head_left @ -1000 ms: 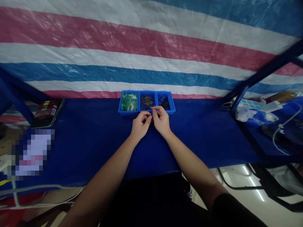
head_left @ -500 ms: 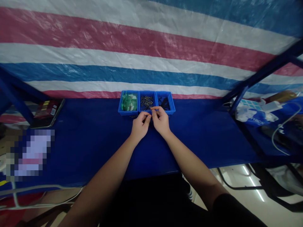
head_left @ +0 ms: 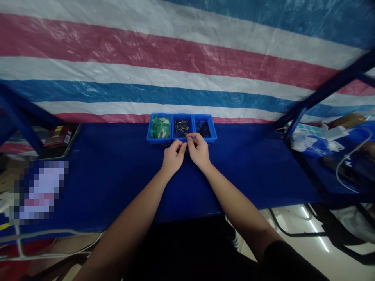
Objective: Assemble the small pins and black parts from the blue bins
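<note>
Left hand point(head_left: 175, 155) and right hand point(head_left: 198, 150) curled, fingertips point(head_left: 190, 136) almost meeting, any held piece too small to tell | just before blue plastic bin point(head_left: 177, 139) of small screws point(head_left: 181, 127) | low, tight pinch suits such parts | over blue table point(head_left: 234, 175)

Smooth plastic bins point(head_left: 159, 141), shiny metal pins point(head_left: 181, 127), matt cloth point(head_left: 249, 175), woven tarpaulin point(head_left: 175, 66)

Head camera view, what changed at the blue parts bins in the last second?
Little: the whole view shifted slightly as the head moved. The left hand and right hand stay pinched together before the blue plastic parts bins; nothing visibly taken or let go. Bins' contents look unchanged.
</note>
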`<state>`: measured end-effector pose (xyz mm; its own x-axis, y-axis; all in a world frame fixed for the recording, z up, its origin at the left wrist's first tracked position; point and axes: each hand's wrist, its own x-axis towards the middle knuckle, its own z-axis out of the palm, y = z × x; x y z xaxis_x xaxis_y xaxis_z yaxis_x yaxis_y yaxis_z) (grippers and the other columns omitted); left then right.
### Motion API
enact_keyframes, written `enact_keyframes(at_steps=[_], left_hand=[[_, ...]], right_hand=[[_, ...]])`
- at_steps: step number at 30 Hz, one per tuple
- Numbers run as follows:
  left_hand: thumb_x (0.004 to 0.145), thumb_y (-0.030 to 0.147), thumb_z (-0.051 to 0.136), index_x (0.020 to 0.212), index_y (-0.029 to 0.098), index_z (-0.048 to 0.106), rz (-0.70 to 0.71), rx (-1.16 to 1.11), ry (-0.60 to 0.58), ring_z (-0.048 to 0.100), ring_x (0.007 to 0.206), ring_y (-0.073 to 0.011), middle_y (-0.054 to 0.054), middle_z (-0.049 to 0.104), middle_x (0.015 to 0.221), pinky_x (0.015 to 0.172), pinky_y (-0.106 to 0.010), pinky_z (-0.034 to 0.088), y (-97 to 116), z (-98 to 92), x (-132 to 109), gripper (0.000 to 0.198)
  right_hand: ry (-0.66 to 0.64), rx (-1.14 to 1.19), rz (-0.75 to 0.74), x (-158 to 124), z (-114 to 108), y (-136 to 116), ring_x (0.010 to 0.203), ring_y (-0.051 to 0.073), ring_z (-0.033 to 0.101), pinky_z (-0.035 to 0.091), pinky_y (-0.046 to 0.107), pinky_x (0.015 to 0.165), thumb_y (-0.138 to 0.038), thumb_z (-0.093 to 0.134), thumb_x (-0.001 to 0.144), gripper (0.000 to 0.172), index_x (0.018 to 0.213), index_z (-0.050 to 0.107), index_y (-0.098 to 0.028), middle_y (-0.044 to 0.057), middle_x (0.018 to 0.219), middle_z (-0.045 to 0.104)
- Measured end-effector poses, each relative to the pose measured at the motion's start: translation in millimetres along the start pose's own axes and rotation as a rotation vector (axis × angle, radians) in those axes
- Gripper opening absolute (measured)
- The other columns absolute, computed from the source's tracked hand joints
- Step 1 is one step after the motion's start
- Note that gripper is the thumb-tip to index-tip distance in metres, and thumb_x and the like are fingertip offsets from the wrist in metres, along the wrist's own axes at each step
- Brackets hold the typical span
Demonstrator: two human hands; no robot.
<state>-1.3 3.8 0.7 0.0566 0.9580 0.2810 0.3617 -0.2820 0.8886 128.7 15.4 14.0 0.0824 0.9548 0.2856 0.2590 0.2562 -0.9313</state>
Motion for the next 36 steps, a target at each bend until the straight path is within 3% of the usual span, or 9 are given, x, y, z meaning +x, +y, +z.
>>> enact_keyframes(at_steps=[8, 20, 36], left_hand=[[0.098, 0.050, 0.046, 0.069, 0.019, 0.051, -0.003, 0.031, -0.003, 0.049, 0.055, -0.0103, 0.003, 0.052, 0.056, 0.058, -0.023, 0.036, 2.1, -1.3, 1.3, 0.042], [0.093, 0.045, 0.057, 0.093, 0.021, 0.060, -0.021, -0.118, 0.005, 0.047, 0.050, -0.0096, 0.006, 0.050, 0.055, 0.054, -0.023, 0.037, -3.4, 2.4, 2.1, 0.024], [0.096, 0.045, 0.051, 0.092, 0.021, 0.056, -0.012, -0.087, -0.025, 0.049, 0.051, -0.0092, 0.005, 0.053, 0.059, 0.054, -0.023, 0.037, -4.1, 1.8, 1.0, 0.025]], right_hand=[[-0.010, 0.007, -0.003, -0.8, -0.1, -2.3, 0.050, 0.011, 0.044, 0.036, 0.027, 0.053, -0.037, 0.050, 0.096, 0.019, 0.101, 0.062, -0.023, -0.005, 0.057, 0.049], [0.007, 0.010, -0.005, -0.6, -0.2, -0.3, 0.051, 0.010, 0.046, 0.037, 0.026, 0.053, -0.038, 0.051, 0.095, 0.021, 0.102, 0.062, -0.021, -0.005, 0.058, 0.051], [0.003, 0.005, -0.010, -0.8, 1.1, 0.9, 0.050, 0.010, 0.045, 0.037, 0.025, 0.052, -0.036, 0.051, 0.095, 0.019, 0.102, 0.063, -0.022, -0.005, 0.058, 0.051]])
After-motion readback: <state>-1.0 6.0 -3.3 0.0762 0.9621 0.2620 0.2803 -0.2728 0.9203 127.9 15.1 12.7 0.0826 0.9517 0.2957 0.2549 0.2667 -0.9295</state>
